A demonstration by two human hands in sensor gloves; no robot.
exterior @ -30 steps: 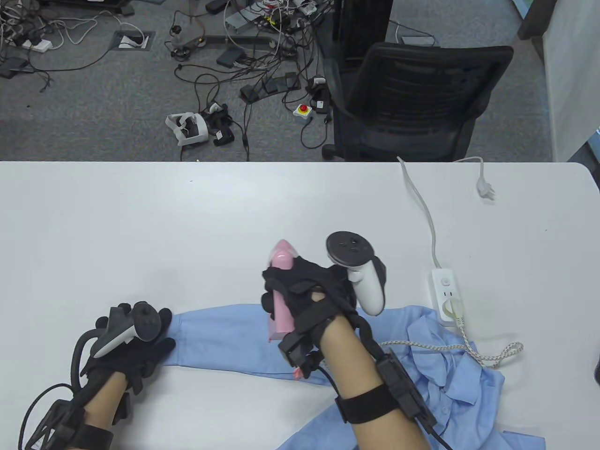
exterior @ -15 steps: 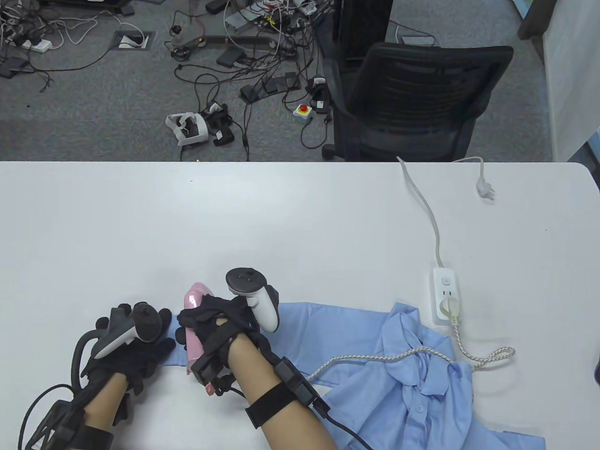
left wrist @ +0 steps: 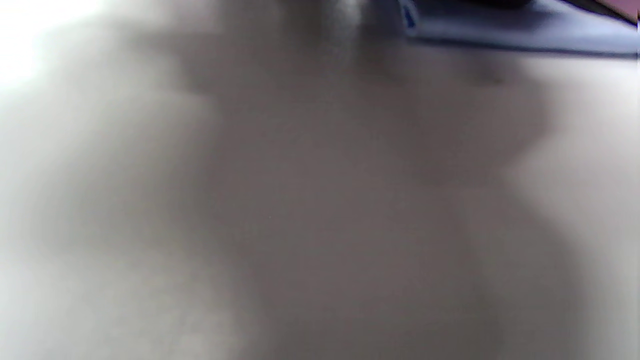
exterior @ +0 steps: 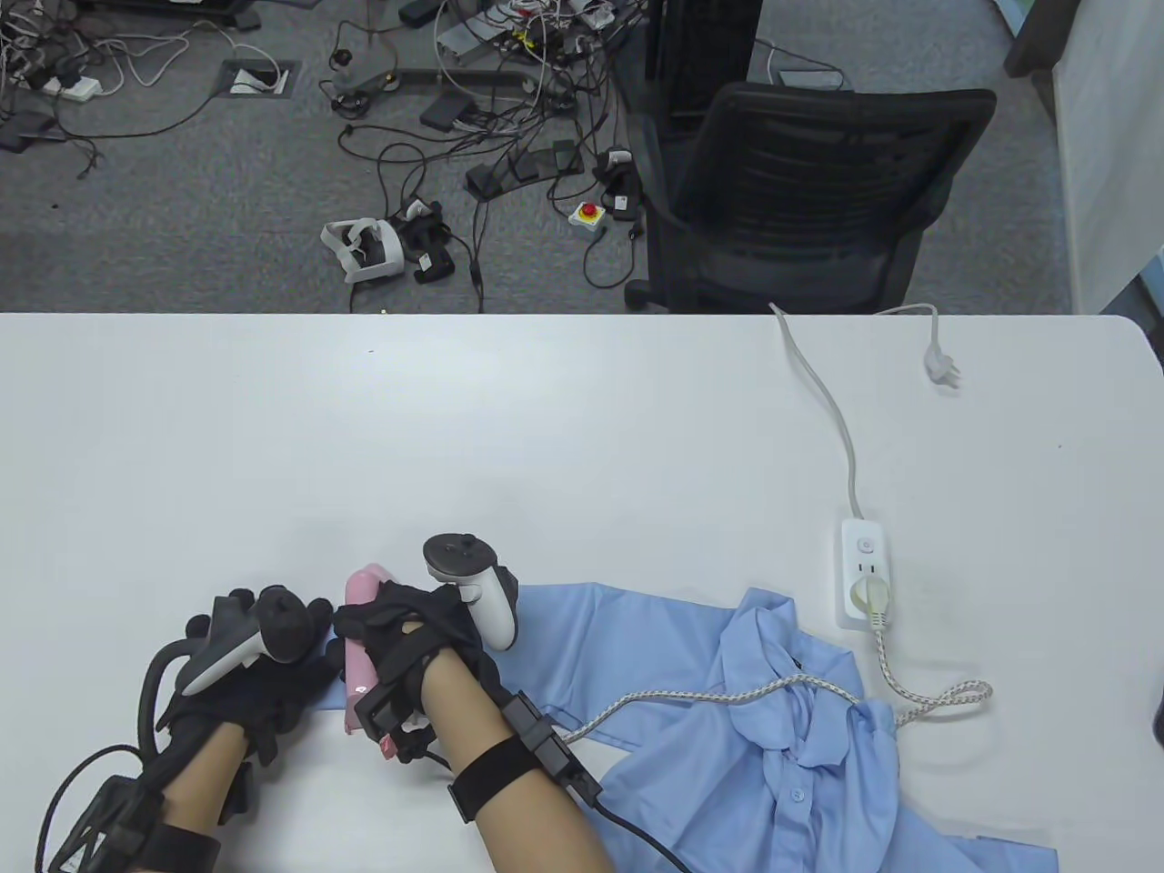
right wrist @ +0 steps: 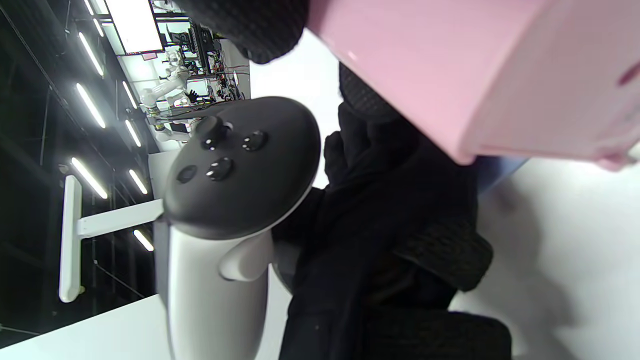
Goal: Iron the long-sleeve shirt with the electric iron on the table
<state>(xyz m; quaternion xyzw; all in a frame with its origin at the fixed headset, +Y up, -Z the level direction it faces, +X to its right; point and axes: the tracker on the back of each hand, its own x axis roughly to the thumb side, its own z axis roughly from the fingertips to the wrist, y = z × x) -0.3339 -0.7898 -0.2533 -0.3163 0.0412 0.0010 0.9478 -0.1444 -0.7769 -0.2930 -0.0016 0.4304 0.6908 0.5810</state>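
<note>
The light blue long-sleeve shirt [exterior: 773,755] lies on the white table [exterior: 546,418], near its front edge. Its crumpled body and collar are bunched just in front of the white power strip [exterior: 864,573], and one sleeve stretches flat away from the strip toward the person's left hand.

The right hand [exterior: 409,637] is wrapped around the handle of the pink electric iron [exterior: 359,655], which sits on the far end of that sleeve, well away from the power strip. The iron's nose points toward the back of the table. In the right wrist view the iron's pink body [right wrist: 475,75] fills the upper right, with gloved fingers [right wrist: 245,25] curled over it.

The left hand [exterior: 264,673] lies flat on the cuff end of the sleeve, just beside the iron on the side away from the strip, fingers spread and pressing the cloth down. The left wrist view is blurred and shows only a strip of blue cloth at its top edge.

A braided white cord [exterior: 727,696] runs from the iron across the shirt's body to a plug in the power strip. The strip's own white cable [exterior: 823,391] trails back to the table's far edge, where its plug [exterior: 941,368] lies loose. Beyond that edge stands a black office chair [exterior: 818,191].
</note>
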